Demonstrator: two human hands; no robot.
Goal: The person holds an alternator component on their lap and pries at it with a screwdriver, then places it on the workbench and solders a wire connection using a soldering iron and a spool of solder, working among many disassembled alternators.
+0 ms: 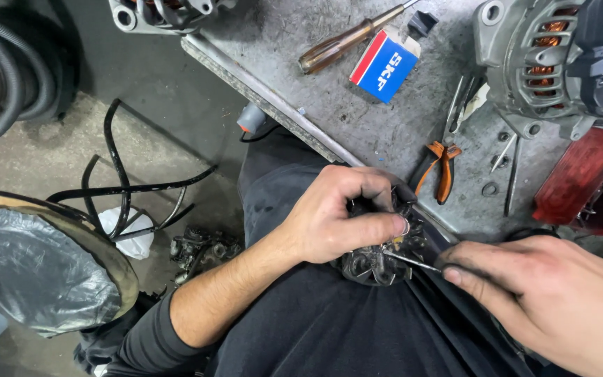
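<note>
Both hands work at 5 o'clock: left hand [329, 220] clamps a dark part [378, 255] steady on the lap, right hand [546, 293] pinches a thin tool [413, 262] poking in; pliers [437, 171] lie near at 1 o'clock.

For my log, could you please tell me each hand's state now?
Left hand: closed around a dark metal part.
Right hand: closed on a thin metal tool.
</note>
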